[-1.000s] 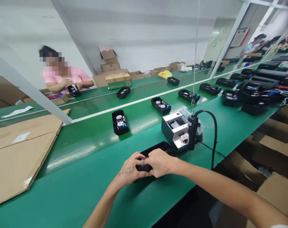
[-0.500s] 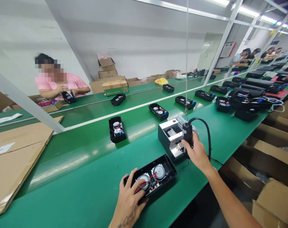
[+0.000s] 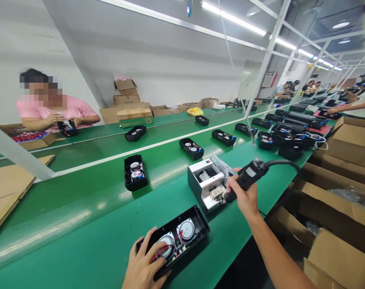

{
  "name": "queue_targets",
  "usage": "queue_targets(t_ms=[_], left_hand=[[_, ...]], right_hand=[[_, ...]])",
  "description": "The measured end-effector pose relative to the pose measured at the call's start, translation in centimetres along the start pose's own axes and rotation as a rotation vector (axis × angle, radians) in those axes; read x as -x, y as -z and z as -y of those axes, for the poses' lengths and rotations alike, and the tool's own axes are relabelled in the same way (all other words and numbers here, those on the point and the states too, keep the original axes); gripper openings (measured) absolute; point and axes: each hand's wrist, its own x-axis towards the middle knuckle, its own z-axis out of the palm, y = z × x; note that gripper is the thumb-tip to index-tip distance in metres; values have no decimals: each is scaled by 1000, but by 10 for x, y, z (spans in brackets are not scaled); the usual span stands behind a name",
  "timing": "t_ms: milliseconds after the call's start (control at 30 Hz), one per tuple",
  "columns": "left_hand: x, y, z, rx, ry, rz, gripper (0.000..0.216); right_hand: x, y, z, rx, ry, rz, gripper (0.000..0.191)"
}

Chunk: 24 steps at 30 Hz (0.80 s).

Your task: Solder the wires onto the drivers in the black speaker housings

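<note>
Black plastic case (image 3: 182, 237) lies open on the green bench (image 3: 80, 245), near its front edge, with two round speakers (image 3: 186, 230) and red wires (image 3: 162, 252) showing inside. The left hand (image 3: 144, 261) rests on the case's lower left side, its fingers (image 3: 149, 245) spread wide, curling over the rim and reaching toward the nearer speaker. The right hand (image 3: 245, 196) is well apart from the case, its fingers (image 3: 235, 186) closed tightly around the grip of a black electric screwdriver (image 3: 247, 178), which is held tilted with its cord (image 3: 281, 162) running off to the right. Just beside that hand stands a small white metal machine (image 3: 206, 184), with a clear plastic bag (image 3: 221, 166) behind it. More black cases (image 3: 135, 172) sit in a line along the bench, and others lie bunched together (image 3: 290, 140) farther down. Beyond a white metal frame (image 3: 262, 72), a co-worker in a pink shirt (image 3: 49, 110) holds another black case (image 3: 67, 128) in both hands. Cardboard boxes (image 3: 345, 140) are stacked to the right of the bench.
</note>
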Motion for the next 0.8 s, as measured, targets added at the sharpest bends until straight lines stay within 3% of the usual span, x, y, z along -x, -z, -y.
queue_targets(t_ms=[67, 167, 433, 600, 700, 800], left_hand=[[-2, 3, 1, -74, -60, 34, 14], [-6, 6, -4, -140, -72, 36, 17], [-11, 6, -21, -106, -5, 9, 19], [-11, 1, -35, -2, 136, 0, 20], [-11, 0, -43, 82, 236, 28, 23], [-8, -1, -46, 120, 267, 41, 24]], right_hand=[[-7, -3, 10, -20, 99, -58, 35], [-11, -12, 10, -8, 115, -27, 34], [3, -18, 17, -16, -53, 284, 35], [39, -24, 39, -432, -63, 442, 39], [66, -41, 48, -640, -55, 554, 29], [91, -65, 57, -703, -61, 614, 22]])
